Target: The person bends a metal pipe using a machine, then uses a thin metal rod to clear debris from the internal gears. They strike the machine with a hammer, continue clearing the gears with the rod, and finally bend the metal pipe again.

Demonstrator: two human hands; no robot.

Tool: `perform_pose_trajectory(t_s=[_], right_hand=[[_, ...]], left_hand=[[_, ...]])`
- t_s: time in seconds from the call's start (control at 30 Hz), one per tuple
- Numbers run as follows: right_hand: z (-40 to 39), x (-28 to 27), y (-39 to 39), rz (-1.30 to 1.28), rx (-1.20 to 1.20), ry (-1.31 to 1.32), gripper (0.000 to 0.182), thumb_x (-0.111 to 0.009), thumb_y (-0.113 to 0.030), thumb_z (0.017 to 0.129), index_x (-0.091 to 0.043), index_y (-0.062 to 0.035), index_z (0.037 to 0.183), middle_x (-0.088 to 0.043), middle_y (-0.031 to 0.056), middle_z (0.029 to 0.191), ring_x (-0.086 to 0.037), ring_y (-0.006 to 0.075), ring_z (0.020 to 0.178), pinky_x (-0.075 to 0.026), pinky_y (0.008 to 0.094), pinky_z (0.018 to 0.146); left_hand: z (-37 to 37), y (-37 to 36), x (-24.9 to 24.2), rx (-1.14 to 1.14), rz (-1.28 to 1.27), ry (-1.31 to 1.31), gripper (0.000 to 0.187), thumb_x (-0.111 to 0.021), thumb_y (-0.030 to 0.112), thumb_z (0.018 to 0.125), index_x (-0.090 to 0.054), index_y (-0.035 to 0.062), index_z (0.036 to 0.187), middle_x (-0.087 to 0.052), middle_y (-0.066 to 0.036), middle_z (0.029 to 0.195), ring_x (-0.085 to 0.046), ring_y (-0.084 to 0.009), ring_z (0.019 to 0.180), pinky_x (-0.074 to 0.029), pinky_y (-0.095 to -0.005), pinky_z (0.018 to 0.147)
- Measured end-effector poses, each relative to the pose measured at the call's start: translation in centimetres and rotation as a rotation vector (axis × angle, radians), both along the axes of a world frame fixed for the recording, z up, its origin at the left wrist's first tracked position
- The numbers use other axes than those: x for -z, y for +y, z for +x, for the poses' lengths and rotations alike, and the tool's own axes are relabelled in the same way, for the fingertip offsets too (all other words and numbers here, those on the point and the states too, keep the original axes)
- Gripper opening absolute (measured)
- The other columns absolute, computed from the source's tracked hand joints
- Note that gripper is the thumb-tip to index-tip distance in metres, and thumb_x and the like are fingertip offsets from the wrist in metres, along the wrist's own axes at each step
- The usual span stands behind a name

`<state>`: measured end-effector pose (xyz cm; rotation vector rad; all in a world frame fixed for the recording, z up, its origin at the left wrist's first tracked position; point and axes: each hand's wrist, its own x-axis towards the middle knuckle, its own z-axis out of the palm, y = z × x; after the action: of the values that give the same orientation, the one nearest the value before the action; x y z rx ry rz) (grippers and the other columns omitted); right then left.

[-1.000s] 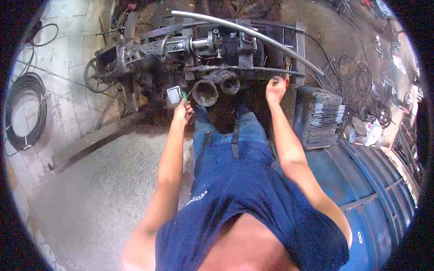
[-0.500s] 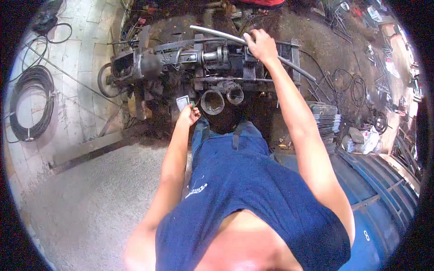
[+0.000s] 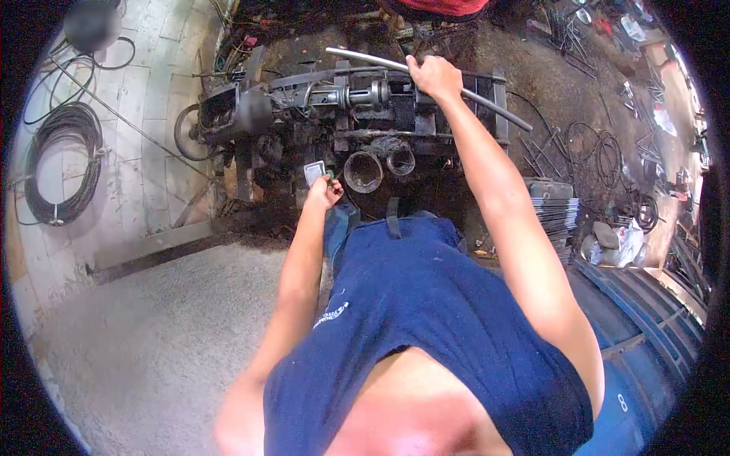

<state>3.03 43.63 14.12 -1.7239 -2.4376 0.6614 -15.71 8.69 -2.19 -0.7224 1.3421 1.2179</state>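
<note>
My right hand (image 3: 439, 77) is wrapped round a long grey metal rod (image 3: 494, 109), which slants across the far side of a dark, greasy machine (image 3: 372, 95). Both ends of the rod stick out past my fist. Low on the near side of the machine, my left hand (image 3: 327, 191) has its fingers curled at a green knob (image 3: 329, 175). That knob sits beside a small pale switch plate (image 3: 314, 172); my fingers partly cover it. Two round open pipe ends (image 3: 363, 172) lie just right of my left hand.
A coil of dark wire (image 3: 62, 163) lies on the pale tiles at left. Stacked metal pieces (image 3: 553, 216) stand at right, near a blue ribbed metal surface (image 3: 631, 334). Bent rods and cables (image 3: 593, 152) litter the dark floor. Something red (image 3: 445, 7) shows at the top edge.
The view has shifted slightly. My right hand stays closed on the rod, its wrist turned a little and the rod nearly in the same place. My left hand remains at the green knob.
</note>
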Motion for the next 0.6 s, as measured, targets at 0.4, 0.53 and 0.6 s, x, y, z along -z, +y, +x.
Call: perform_pose_trajectory(t_s=[0.4, 0.53, 0.6], right_hand=[[0.1, -0.4, -0.1, -0.028, 0.03, 0.003, 0.06, -0.047, -0.056, 0.086, -0.073, -0.002, 0.093, -0.07, 0.0212, 0.098, -0.068, 0.0356, 0.094, -0.052, 0.0451, 0.083], [1.2, -0.7, -0.2, 0.002, 0.069, 0.031, 0.059, -0.049, -0.055, 0.084, -0.073, -0.0017, 0.092, -0.07, 0.0218, 0.097, -0.068, 0.036, 0.092, -0.052, 0.0438, 0.082], [1.4, -1.0, -0.2, -0.001, 0.083, 0.038, 0.059, -0.049, -0.055, 0.084, -0.073, -0.0017, 0.092, -0.07, 0.0219, 0.096, -0.068, 0.0359, 0.092, -0.052, 0.0436, 0.082]], left_hand=[[1.7, 0.0, 0.7, -0.112, 0.022, 0.157, 0.023, -0.041, 0.023, 0.098, -0.046, 0.0085, 0.082, -0.048, -0.005, 0.067, -0.049, -0.019, 0.056, -0.048, -0.0377, 0.062], [1.2, 0.0, 1.8, -0.121, 0.021, 0.129, 0.023, -0.039, 0.023, 0.099, -0.047, 0.0095, 0.082, -0.049, -0.004, 0.067, -0.049, -0.0188, 0.055, -0.048, -0.0373, 0.062], [1.1, 0.2, 2.1, -0.126, 0.012, 0.102, 0.024, -0.039, 0.024, 0.099, -0.047, 0.0094, 0.082, -0.049, -0.004, 0.067, -0.049, -0.0185, 0.056, -0.048, -0.0373, 0.062]])
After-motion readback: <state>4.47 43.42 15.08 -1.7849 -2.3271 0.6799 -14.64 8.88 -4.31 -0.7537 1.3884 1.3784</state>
